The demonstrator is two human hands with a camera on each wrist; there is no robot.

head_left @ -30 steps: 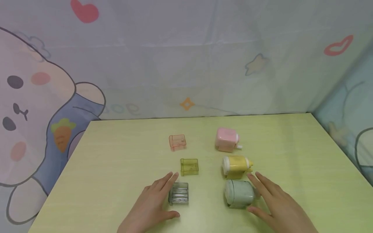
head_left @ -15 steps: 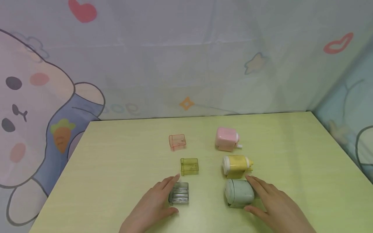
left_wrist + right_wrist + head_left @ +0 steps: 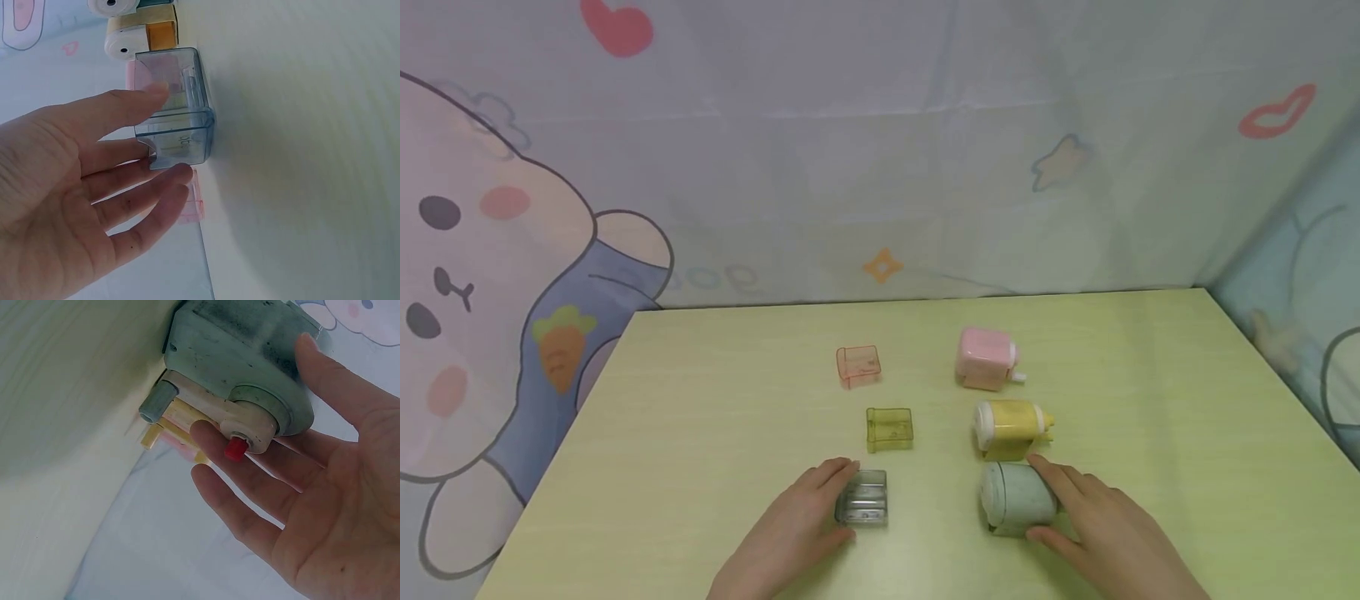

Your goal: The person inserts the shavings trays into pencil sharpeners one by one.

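Observation:
In the head view my left hand (image 3: 796,521) is around the left end of a clear grey pencil-shavings drawer (image 3: 862,498), its thumb on the near side and fingers on the far side. The left wrist view shows the thumb overlapping the drawer (image 3: 175,134), the other fingers loosely bent. My right hand (image 3: 1101,521) is around the crank end of a grey-green hand-crank pencil sharpener (image 3: 1018,497), with fingertips right at its sides. Up close, the right wrist view shows the sharpener's crank arm (image 3: 206,403) with a red knob (image 3: 237,449) before the relaxed fingers.
Behind the grey-green sharpener stand a yellow sharpener (image 3: 1011,425) and a pink one (image 3: 987,357). A clear yellow drawer (image 3: 890,429) and a clear pink drawer (image 3: 859,364) lie behind the grey drawer. A printed cloth (image 3: 820,167) hangs along the table's (image 3: 700,400) back edge.
Both hands have drawn in their fingers and thumbs closer around the grey drawer and the grey-green sharpener. The right hand has shifted slightly left. The objects stay in place.

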